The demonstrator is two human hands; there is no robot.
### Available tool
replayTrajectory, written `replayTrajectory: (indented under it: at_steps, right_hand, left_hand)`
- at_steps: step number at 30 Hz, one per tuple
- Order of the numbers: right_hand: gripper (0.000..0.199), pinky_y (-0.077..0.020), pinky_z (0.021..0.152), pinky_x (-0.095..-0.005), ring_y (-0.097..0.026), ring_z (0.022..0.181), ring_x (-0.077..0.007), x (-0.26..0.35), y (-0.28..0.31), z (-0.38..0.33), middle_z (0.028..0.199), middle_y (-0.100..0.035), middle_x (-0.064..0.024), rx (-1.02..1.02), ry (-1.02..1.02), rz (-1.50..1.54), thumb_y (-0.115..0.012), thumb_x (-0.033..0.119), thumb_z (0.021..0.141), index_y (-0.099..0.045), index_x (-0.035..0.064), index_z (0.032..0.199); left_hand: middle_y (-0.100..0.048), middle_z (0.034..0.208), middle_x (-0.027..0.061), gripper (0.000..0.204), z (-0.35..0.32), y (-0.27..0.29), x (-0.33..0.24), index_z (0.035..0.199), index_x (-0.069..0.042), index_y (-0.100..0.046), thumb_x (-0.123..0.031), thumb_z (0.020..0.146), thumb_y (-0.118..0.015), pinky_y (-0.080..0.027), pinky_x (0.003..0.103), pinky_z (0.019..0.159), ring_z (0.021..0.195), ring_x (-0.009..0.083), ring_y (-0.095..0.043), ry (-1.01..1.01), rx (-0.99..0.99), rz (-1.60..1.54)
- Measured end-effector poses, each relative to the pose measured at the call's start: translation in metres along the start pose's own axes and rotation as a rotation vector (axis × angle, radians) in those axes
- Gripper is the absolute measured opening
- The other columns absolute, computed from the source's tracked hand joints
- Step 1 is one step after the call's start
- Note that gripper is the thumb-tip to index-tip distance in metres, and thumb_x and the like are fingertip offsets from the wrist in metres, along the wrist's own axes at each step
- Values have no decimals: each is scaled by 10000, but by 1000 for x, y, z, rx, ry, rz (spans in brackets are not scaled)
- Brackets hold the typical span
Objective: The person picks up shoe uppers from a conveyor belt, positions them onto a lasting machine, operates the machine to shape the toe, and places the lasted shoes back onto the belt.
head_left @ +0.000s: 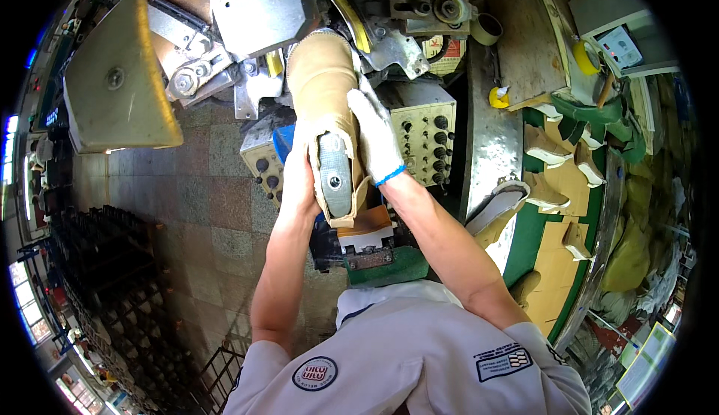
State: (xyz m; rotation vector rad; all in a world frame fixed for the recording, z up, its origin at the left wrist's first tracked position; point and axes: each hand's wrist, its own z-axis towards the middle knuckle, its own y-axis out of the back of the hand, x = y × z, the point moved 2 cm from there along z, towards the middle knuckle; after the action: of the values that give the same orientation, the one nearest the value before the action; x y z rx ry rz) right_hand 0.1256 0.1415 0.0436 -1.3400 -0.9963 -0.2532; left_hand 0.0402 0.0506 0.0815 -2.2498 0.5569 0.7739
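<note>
A tan shoe upper [320, 67] sits on a grey shoe last [335, 179], its toe end reaching in among the metal parts of a machine [258, 3]. My bare left hand [301, 175] is closed along the left side of the heel end. On the other side, my right hand [378, 134], in a white glove with a blue cuff, grips the upper with its fingers laid along it. A round hole shows in the last, and the upper's edge stands loose around it. The toe tip and several fingertips are hidden.
Control boxes with black knobs [425, 134] flank the shoe. A pale curved panel [116, 78] hangs at left. On the right, several tan shoes [547, 149] lie along a green-edged conveyor, with one lasted shoe [498, 209] on its metal edge. Dark racks [112, 303] stand at lower left.
</note>
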Motion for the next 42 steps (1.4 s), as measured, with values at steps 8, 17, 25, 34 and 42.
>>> replayTrajectory:
  at_steps: [8, 17, 25, 34, 42]
  right_hand:
    - [583, -432, 1056, -291, -532, 1212, -153, 2, 15, 5, 1383, -593, -101, -124, -33, -173, -602, 279, 1035, -457, -25, 1511]
    - [422, -498, 909, -290, -594, 992, -117, 9, 16, 2, 1111, -706, -62, -232, 22, -310, -656, 273, 1008, -663, -65, 1260]
    - [410, -506, 845, -300, -594, 922, -130, 6, 24, -7, 1031, -708, -71, -286, 90, -501, -654, 332, 1009, -690, -45, 1167]
    - [461, -457, 658, -291, -493, 743, -85, -5, 39, -14, 781, -621, 3, -268, -63, -623, -615, 406, 1043, -677, -11, 856]
    - [491, -473, 687, -331, -502, 766, -98, 7, 33, -15, 807, -658, -11, -254, -82, -786, -574, 408, 1064, -710, -34, 897]
  left_hand:
    - [-715, 1081, 71, 506, 9, 2, 14, 1278, -70, -640, -507, 1034, -567, -593, 345, 806, 927, 166, -701, -68, -29, 16]
    - [-702, 1153, 78, 457, 24, 16, 29, 1332, -49, -589, -417, 1102, -445, -586, 353, 868, 978, 186, -699, -46, 89, -74]
    - [-692, 1202, 91, 568, 30, 25, 50, 1385, -25, -552, -492, 1104, -394, -558, 348, 914, 1051, 181, -684, -157, 18, 105]
    - [-682, 1251, 131, 661, 54, 38, 69, 1389, 28, -539, -522, 1112, -298, -508, 340, 978, 1111, 202, -661, -402, 151, 299]
    - [-721, 1134, 149, 736, 52, 49, 44, 1332, 59, -589, -578, 1094, -305, -540, 343, 876, 979, 187, -681, -215, 194, 554]
